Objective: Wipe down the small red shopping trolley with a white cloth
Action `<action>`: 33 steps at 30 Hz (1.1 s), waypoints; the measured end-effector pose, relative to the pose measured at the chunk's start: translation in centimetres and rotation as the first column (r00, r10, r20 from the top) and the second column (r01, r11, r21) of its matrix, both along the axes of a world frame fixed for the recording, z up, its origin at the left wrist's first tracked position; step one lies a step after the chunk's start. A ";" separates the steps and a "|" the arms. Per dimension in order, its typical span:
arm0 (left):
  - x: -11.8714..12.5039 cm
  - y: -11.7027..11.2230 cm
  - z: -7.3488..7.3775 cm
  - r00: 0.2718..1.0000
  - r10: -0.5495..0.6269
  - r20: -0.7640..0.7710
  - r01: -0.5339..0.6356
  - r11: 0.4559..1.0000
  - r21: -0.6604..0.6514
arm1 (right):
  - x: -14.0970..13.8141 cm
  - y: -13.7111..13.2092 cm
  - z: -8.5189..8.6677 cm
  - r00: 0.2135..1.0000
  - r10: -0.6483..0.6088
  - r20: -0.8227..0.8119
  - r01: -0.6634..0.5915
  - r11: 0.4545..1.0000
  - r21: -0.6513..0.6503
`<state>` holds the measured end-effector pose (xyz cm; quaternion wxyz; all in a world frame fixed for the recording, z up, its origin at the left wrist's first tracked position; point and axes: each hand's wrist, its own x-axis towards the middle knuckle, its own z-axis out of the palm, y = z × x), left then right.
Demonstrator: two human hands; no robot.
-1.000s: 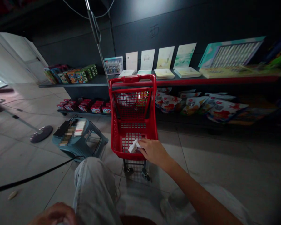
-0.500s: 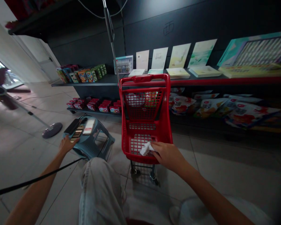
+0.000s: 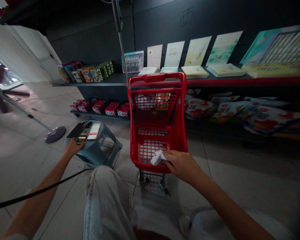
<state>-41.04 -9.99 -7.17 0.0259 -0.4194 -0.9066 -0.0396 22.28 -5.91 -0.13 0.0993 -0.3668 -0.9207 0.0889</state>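
Note:
On the left, my left hand [image 3: 74, 147] reaches to a grey-blue plastic stool [image 3: 107, 134], its thumb and fingers round the near end of a phone [image 3: 81, 139] lying on top. Beside the phone are a white item [image 3: 93, 131], partly pixelated, and a dark object [image 3: 75, 130]. My right hand [image 3: 182, 163] pinches a crumpled white tissue [image 3: 157, 157] over the front of a small red shopping cart [image 3: 184, 133]. Its lattice basket stands directly before me, and part of the near rim is hidden by that hand.
Behind the cart, a dark shelf [image 3: 95, 80] bears books [image 3: 175, 55], boxed goods and small boxes [image 3: 92, 74]. Snack bags [image 3: 198, 107] and red packs [image 3: 111, 108] fill the lower level. A metal pole [image 3: 122, 50] rises behind the cart. A stand's round base [image 3: 55, 134] rests on the floor at left.
The view has tilted slightly down, so the shelves appear higher. My left hand has moved a little further over the phone. My right hand keeps the tissue at the cart's front.

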 end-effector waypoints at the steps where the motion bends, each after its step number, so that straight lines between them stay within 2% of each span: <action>1: 0.0 0.4 -0.1 1.000 0.008 0.008 -0.008 1.000 -0.004 | 0.0 0.0 0.0 1.000 -0.004 0.008 0.004 1.000 -0.005; 6: -0.4 1.9 -0.1 0.996 0.034 0.078 -0.035 0.999 0.015 | 0.0 0.0 0.4 1.000 -0.007 0.015 0.007 1.000 -0.023; 13: -0.4 2.5 0.8 0.994 0.056 0.093 -0.057 0.998 0.009 | -0.1 -0.1 0.7 1.000 -0.019 0.025 0.019 0.999 -0.029; 21: -0.1 2.6 1.2 0.992 0.025 0.124 -0.023 1.000 -0.015 | 0.0 -0.1 0.7 0.999 -0.022 0.031 0.023 0.999 -0.037; 24: 1.0 2.4 2.1 0.992 0.011 0.126 -0.007 0.999 -0.031 | 0.0 -0.1 0.5 0.999 -0.026 0.033 0.027 0.999 -0.032; 26: 2.3 2.0 3.2 0.995 -0.034 0.098 0.032 0.999 0.017 | 0.0 -0.1 0.4 0.999 -0.022 0.036 0.023 0.999 -0.033; 28: 4.3 0.7 4.5 0.996 -0.069 0.059 0.060 0.988 0.145 | 0.0 -0.1 0.5 0.999 -0.020 0.041 0.022 0.999 -0.035; 30: 7.1 -2.4 5.5 0.996 -0.080 0.045 0.060 0.938 0.342 | 0.1 -0.1 0.7 0.999 -0.019 0.044 0.021 0.999 -0.046; 33: 13.1 -10.4 5.6 0.993 -0.032 0.117 -0.042 0.811 0.583 | 0.0 -0.2 1.2 0.999 -0.013 0.042 0.016 0.997 -0.071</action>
